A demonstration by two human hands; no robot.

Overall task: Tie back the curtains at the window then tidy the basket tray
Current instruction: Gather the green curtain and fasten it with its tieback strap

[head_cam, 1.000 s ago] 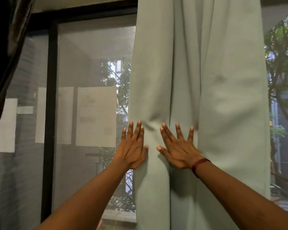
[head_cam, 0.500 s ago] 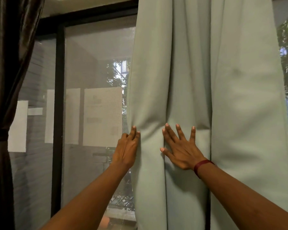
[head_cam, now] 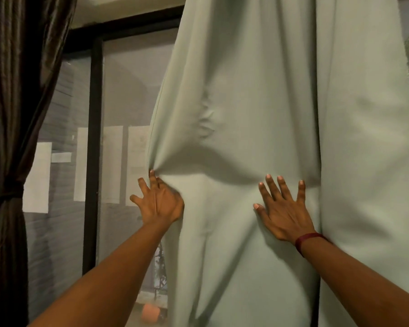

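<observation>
Left hand (head_cam: 159, 205): pinches the pale green curtain (head_cam: 246, 114) at its left edge; fabric puckers there
Right hand (head_cam: 285, 214): spread flat on the same curtain's front
Change: our hands, side by side a second ago, now well apart
Meaning: we judge gathering just begun; no tie yet
Beyond: dark curtain (head_cam: 14, 90) already tied; basket tray unseen
</observation>
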